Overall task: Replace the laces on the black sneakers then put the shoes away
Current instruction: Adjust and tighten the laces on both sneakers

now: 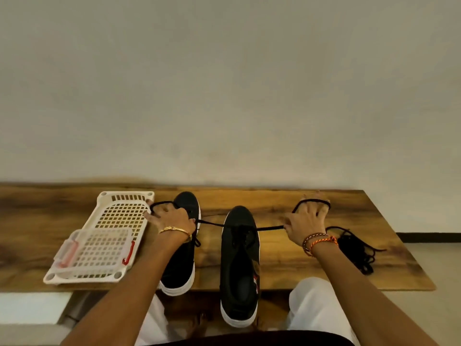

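Note:
Two black sneakers with white soles stand on the wooden table, toes pointing away. The right sneaker overhangs the near edge and has a black lace threaded through its eyelets. That lace is stretched out sideways to both hands. My left hand holds one end, looped over its fingers, above the left sneaker. My right hand holds the other end, looped round its fingers, to the right of the shoe. A loose pile of black laces lies by my right wrist.
A white perforated plastic rack with a smaller basket on top lies at the table's left. A plain wall stands right behind the table. My knees in white trousers sit under the near edge.

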